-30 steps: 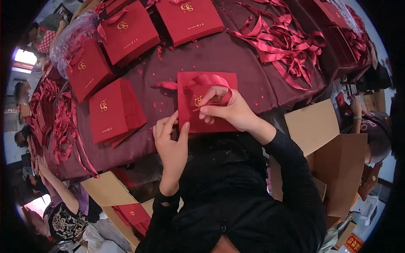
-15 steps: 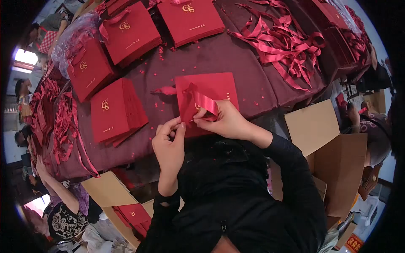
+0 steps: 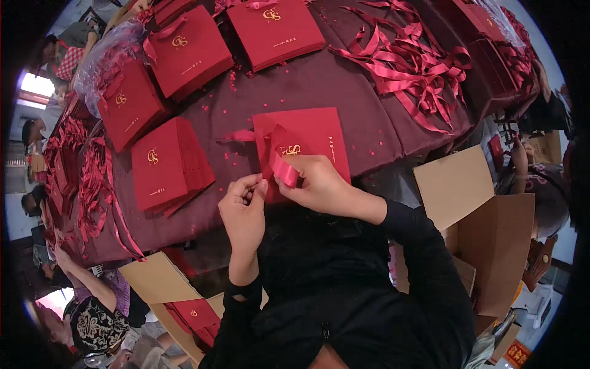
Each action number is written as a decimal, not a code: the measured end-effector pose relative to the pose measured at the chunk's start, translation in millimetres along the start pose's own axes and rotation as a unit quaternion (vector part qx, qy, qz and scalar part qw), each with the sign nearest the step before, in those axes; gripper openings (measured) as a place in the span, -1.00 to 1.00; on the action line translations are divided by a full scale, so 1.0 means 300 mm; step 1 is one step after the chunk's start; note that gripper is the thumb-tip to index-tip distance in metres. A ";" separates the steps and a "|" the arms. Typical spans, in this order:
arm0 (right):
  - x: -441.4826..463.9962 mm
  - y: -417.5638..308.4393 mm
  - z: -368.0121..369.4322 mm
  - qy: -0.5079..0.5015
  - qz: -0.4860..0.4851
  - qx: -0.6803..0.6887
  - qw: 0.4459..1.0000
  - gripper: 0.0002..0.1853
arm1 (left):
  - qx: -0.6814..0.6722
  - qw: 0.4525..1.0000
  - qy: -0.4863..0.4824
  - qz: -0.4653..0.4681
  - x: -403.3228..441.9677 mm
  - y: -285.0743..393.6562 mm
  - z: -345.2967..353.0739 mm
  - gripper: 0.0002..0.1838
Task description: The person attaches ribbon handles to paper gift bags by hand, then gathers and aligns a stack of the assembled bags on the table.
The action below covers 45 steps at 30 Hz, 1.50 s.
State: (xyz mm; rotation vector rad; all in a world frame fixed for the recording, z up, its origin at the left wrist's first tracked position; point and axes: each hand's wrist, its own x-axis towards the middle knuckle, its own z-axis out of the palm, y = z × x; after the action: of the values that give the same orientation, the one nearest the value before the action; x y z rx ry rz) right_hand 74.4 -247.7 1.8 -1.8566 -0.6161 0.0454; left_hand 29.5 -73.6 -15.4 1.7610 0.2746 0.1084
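Note:
A flat red paper bag with a gold logo lies at the table's near edge, in front of me. My right hand is closed over the lower part of the bag, pinching a shiny red ribbon that curls up in a loop. The ribbon's other end lies on the cloth past the bag's left side. My left hand is closed, thumb and forefinger pinched together at the bag's lower left edge. Whether ribbon is also between those fingers is hidden.
Stacks of red bags stand to the left and at the back. Loose red ribbons are heaped at the right, more ribbons at far left. Open cardboard boxes flank me. Other people work around the table.
My right hand has moved slightly left and down with the ribbon, whose loop now hangs lower and shows more of the logo. My left hand has shifted slightly left.

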 end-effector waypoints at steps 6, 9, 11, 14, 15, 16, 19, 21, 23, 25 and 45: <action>-0.012 -0.022 0.032 0.040 -0.006 -0.028 0.999 -0.80 | -0.012 1.000 -0.018 -0.015 -0.008 0.017 0.008 -0.85; -0.028 -0.030 0.044 0.042 -0.048 -0.054 0.997 -0.74 | 0.007 1.000 -0.002 0.011 -0.013 0.005 0.024 -0.83; -0.016 -0.037 0.021 0.049 -0.049 -0.054 0.996 -0.74 | -0.025 1.000 -0.016 0.004 -0.014 0.013 0.019 -0.82; -0.002 -0.040 -0.039 0.052 -0.054 -0.083 0.994 -0.75 | -0.068 0.996 -0.055 -0.009 -0.026 0.053 0.005 -0.80; 0.001 -0.015 -0.056 0.040 -0.094 -0.121 0.987 -0.76 | -0.083 0.993 -0.082 -0.015 -0.031 0.062 0.007 -0.78; -0.007 0.001 -0.069 0.001 -0.065 -0.087 0.994 -0.76 | -0.084 0.993 -0.082 -0.015 -0.029 0.063 0.011 -0.78; -0.011 0.034 -0.081 -0.010 -0.038 -0.040 0.998 -0.75 | 0.167 0.967 -0.075 0.178 -0.015 0.066 0.031 -0.79; -0.015 0.037 -0.084 -0.030 -0.022 -0.049 0.998 -0.75 | 0.205 0.954 -0.077 0.207 -0.023 0.060 0.049 -0.77; -0.008 0.041 -0.090 -0.050 -0.011 -0.060 0.997 -0.74 | 0.223 0.946 -0.075 0.224 -0.021 0.054 0.057 -0.76; -0.010 0.043 -0.092 -0.015 -0.071 -0.069 0.995 -0.66 | 0.238 0.933 -0.077 0.257 -0.028 0.045 0.056 -0.76; -0.010 0.039 -0.175 -0.009 0.036 -0.067 0.997 -0.36 | 0.345 0.880 -0.182 0.272 0.119 0.105 -0.137 -0.92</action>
State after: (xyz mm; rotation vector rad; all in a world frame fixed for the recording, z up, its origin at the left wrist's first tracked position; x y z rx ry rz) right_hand 93.3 -297.4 10.3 -2.0102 -0.5767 0.0681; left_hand 58.9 -31.6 21.0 2.4822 -0.5357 0.0842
